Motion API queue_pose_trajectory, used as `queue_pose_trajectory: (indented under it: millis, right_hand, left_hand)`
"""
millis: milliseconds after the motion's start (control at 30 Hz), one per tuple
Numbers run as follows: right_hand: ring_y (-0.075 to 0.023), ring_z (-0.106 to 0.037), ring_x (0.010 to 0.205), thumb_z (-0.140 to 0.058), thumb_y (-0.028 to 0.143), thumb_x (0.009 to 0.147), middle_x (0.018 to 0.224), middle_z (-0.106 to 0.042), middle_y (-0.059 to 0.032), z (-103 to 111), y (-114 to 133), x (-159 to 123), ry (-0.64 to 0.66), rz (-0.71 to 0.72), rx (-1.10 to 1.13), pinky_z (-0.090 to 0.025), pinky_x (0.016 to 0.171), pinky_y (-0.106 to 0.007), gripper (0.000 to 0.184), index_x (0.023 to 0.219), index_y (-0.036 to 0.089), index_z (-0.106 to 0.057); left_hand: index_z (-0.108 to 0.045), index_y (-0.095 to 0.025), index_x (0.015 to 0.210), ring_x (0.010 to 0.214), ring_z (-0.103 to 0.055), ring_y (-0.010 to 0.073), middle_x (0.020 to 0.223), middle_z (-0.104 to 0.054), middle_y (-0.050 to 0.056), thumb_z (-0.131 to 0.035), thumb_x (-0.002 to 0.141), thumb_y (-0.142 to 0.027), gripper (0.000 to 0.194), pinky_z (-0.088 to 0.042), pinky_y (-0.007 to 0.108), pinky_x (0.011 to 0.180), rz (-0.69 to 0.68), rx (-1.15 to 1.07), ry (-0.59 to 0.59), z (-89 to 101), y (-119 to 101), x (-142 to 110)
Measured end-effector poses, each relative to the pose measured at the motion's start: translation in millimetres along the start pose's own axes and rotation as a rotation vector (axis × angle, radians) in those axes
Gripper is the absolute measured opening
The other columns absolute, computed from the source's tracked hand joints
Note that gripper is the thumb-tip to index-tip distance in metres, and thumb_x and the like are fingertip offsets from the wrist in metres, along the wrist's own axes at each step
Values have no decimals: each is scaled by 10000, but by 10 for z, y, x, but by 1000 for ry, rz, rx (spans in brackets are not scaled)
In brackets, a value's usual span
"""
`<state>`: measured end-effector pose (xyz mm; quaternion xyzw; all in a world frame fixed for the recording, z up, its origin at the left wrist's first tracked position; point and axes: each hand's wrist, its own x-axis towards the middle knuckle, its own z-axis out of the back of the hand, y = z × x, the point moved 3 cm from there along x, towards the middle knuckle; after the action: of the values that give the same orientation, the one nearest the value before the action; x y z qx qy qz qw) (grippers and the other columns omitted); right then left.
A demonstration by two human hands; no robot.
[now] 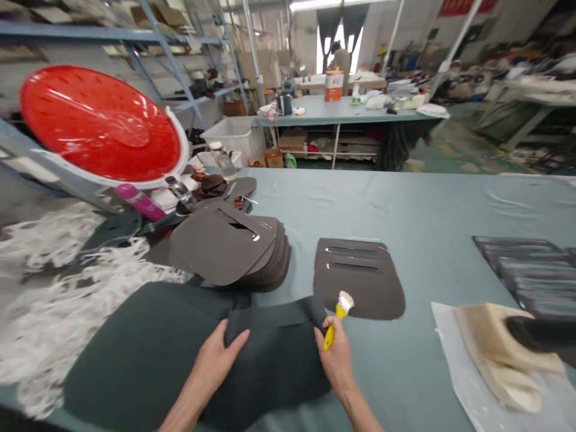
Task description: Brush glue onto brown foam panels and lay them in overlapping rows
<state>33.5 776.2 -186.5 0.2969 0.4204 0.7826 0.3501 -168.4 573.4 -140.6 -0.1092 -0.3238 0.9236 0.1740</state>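
Note:
My right hand (338,360) grips a small brush with a yellow handle (332,331) and pale bristles, held over the near edge of a brown leather cut piece (360,282) with two slots. My left hand (220,354) rests flat with fingers apart on a large dark green sheet (148,354) that lies in front of me. A fanned stack of the same brown cut pieces (229,249) sits just beyond the sheet, left of the single piece.
A red basin (99,123) tilts at the back left above a heap of white shreds (36,300). Small bottles (180,192) stand near it. At the right are a glue-caked container (499,354) on white paper and dark strips (526,270). Shelves and benches stand behind.

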Motion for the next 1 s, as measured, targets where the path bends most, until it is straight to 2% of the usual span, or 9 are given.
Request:
queue_pose_trajectory:
  millis: [100, 233, 300, 400, 567, 667, 767, 900, 1000]
  right_hand:
    - [-123, -441, 595, -499, 377, 816, 727, -472, 24, 517, -461, 186, -151, -68, -156, -384, 603, -236, 178, 855, 218, -429]
    - [-140, -461, 586, -488, 431, 799, 728, -499, 13, 1215, -989, 469, -288, -147, -371, -364, 604, -256, 234, 877, 215, -443]
    - [-153, -478, 609, -476, 432, 792, 747, -512, 0, 1490, -1184, 612, -337, -169, -450, -356, 610, -265, 243, 889, 212, -450]
    - [-163, -476, 617, -448, 405, 786, 744, -508, -10, 1762, -1432, 788, -373, -206, -527, -341, 602, -273, 235, 902, 202, -463]
    - [-154, -460, 625, -417, 338, 793, 738, -497, -16, 1871, -1746, 926, -315, -222, -635, -318, 584, -262, 215, 921, 180, -486]
    - [-159, -472, 666, -415, 331, 800, 781, -512, -35, 1869, -1817, 942, -299, -184, -709, -335, 600, -262, 221, 933, 173, -494]
    - [-194, -494, 728, -418, 360, 804, 802, -531, -73, 1912, -1768, 911, -342, -80, -816, -358, 619, -285, 268, 936, 153, -525]
    - [-222, -504, 629, -411, 462, 793, 704, -530, -87, 2028, -1640, 795, -428, 7, -915, -328, 524, -301, 361, 896, 161, -583]
    - [-245, -493, 516, -453, 534, 696, 578, -482, -70, 2063, -1516, 699, -468, 34, -775, -321, 457, -336, 357, 828, 240, -608]
  left_hand:
    - [-578, -152, 1059, 1000, -622, 258, 1045, -672, 91, -602, 719, -472, 468, -488, 372, 874, -118, -226, 239, -593, -470, 16]
    - [-546, -149, 1064, 957, -624, 205, 1039, -659, 83, -617, 727, -304, 377, -487, 339, 863, -259, -435, 446, -1430, -1092, 215]
    - [-543, -149, 1015, 880, -628, 174, 965, -657, 64, -616, 709, -213, 322, -497, 309, 812, -284, -455, 454, -1809, -1312, 373]
    - [-522, -149, 1001, 733, -598, 125, 845, -608, 24, -596, 689, -120, 322, -495, 276, 739, -256, -391, 359, -2240, -1487, 581]
    - [-492, -161, 1003, 639, -515, 73, 860, -508, -2, -564, 676, -54, 351, -481, 270, 735, -267, -314, 288, -2572, -1528, 704]
    - [-497, -167, 989, 698, -521, 81, 928, -478, 16, -558, 683, -45, 335, -475, 300, 799, -282, -286, 259, -2557, -1533, 655]
    - [-502, -181, 1019, 892, -545, 142, 1004, -475, 49, -542, 730, -72, 311, -454, 352, 886, -415, -269, 201, -2268, -1633, 494]
    - [-490, -223, 1130, 1098, -494, 207, 1115, -498, 87, -504, 796, -121, 349, -421, 407, 952, -710, -178, 89, -1427, -1800, 210]
    - [-470, -241, 1207, 1210, -432, 247, 1248, -479, 111, -516, 818, -174, 397, -363, 454, 1012, -758, 26, -80, -654, -1703, 164]
